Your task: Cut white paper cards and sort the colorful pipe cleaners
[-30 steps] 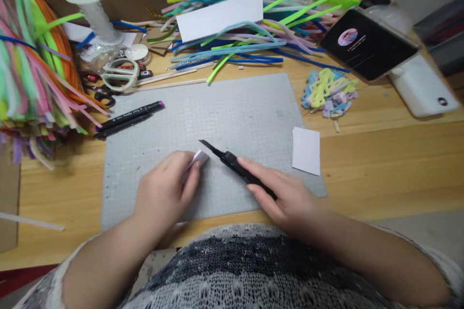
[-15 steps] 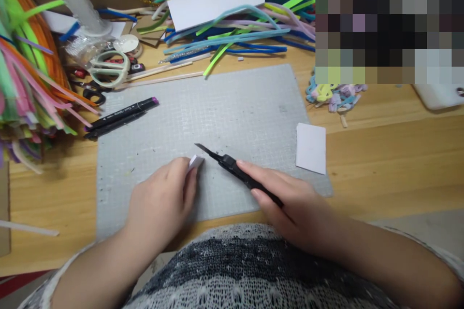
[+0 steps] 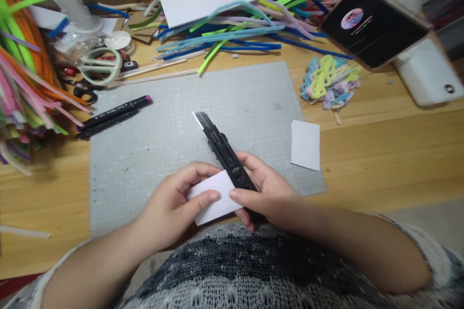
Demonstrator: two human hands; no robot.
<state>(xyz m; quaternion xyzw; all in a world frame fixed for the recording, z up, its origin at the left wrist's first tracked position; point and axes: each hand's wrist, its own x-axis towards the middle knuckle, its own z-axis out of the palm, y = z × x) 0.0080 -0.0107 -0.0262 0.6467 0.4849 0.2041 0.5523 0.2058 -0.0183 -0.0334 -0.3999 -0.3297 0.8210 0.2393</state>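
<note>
Clasping the cutter [image 3: 226, 154], the right hand [image 3: 271, 188] had joined the left hand [image 3: 165, 205] in pinching the card [image 3: 219, 210], steadying it between them.

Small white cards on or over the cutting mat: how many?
2 visible: the held card in the left hand, above the near edge of the cutting mat; the loose card lying across its right edge. Any stacked underneath would be hidden.

Cutting mat [image 3: 250, 101]: moderate, diffuse light. Over it, utility-knife blade [image 3: 200, 119]: bright glint. Left of it, pipe cleaners [image 3: 29, 87]: softly blurred.
</note>
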